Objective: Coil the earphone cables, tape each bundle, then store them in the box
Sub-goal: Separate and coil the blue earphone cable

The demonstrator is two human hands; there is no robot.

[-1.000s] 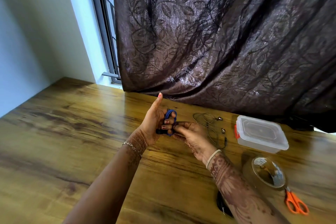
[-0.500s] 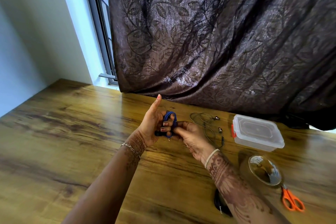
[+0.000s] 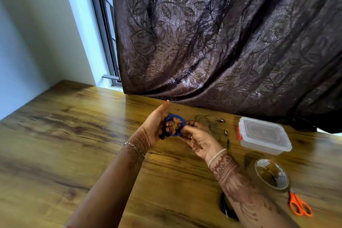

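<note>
The blue earphone cable (image 3: 174, 125) now shows as an open round coil; half a second ago it was a narrow, pinched bunch between the fingers. The left hand (image 3: 156, 126) holds the coil's left side with its fingers curled through the ring and the thumb pointing up, as before. The right hand (image 3: 197, 138) pinches the coil's right edge between thumb and fingers. Both hands are raised above the wooden tabletop (image 3: 74, 135), in much the same spot as earlier.

Just to the right of the hands, a loose grey earphone cable (image 3: 212, 126) lies on the tabletop, partly hidden behind the right hand; its thin strands are hard to follow. Further right stands the clear plastic box (image 3: 264, 136) with its lid on and a red clasp. Nearer the camera lie a roll of clear tape (image 3: 272, 175) and orange scissors (image 3: 299, 204), the blades touching the roll. A dark object (image 3: 224, 207) is mostly covered by the right forearm, and I cannot tell what it is. A dark patterned curtain (image 3: 222, 42) hangs behind.
</note>
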